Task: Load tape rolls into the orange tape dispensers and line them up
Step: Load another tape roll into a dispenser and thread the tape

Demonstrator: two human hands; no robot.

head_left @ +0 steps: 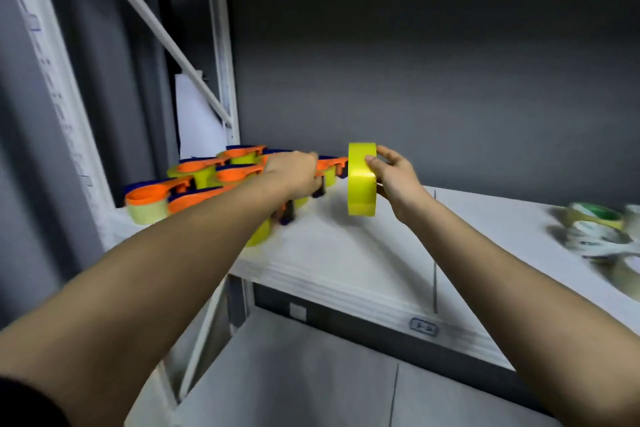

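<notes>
Head view: we note the right hand (393,180) holding a bright yellow glossy tape roll (362,179) upright above the white metal shelf (346,263), thumb on its near face, fingers behind. The left hand (294,172) reaches into a cluster of orange plastic tape dispensers (207,177) at the shelf's left rear; we cannot tell whether it grips one. Several loose pale tape rolls (599,232), blurred, lie at the far right.

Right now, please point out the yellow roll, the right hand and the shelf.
yellow roll (362,184): head view, on its outer band.
right hand (394,177): head view, on the back of the hand.
shelf (346,253): head view, on a bare part of its top.
</notes>
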